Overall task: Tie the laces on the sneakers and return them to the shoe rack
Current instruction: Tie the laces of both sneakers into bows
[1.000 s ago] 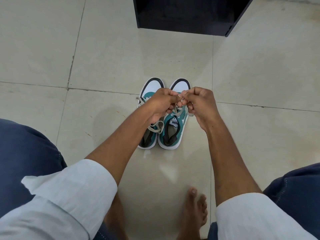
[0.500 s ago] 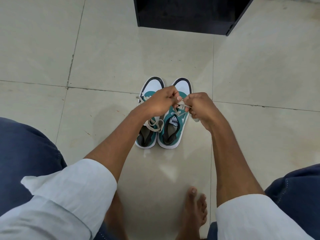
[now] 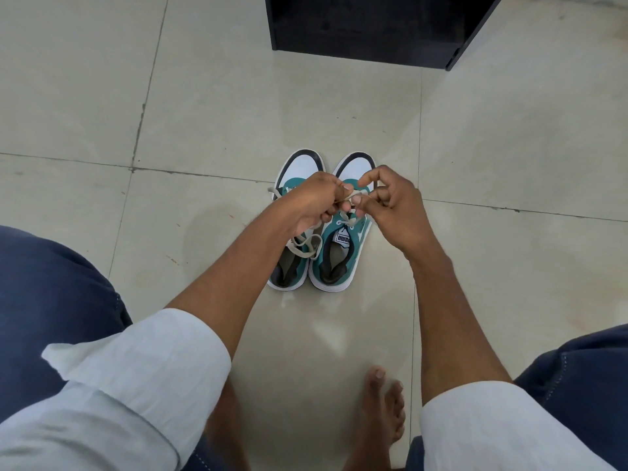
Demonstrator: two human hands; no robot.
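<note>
Two teal and white sneakers stand side by side on the floor, toes pointing away from me. The left sneaker (image 3: 291, 266) has loose cream laces lying over its opening. Over the right sneaker (image 3: 339, 260), my left hand (image 3: 316, 207) pinches one end of its cream lace (image 3: 346, 219). My right hand (image 3: 394, 212) holds the other end, with the forefinger and thumb raised and spread. Both hands meet above the shoe's tongue and hide the knot area.
A black shoe rack (image 3: 367, 28) stands on the pale tiled floor (image 3: 204, 113) straight ahead, beyond the sneakers. My knees in blue trousers frame both sides, and my bare right foot (image 3: 380, 419) rests on the tiles close to me.
My hands dropped a little toward the right sneaker, and my right hand's fingers have spread apart while working the lace. The sneakers have not moved.
</note>
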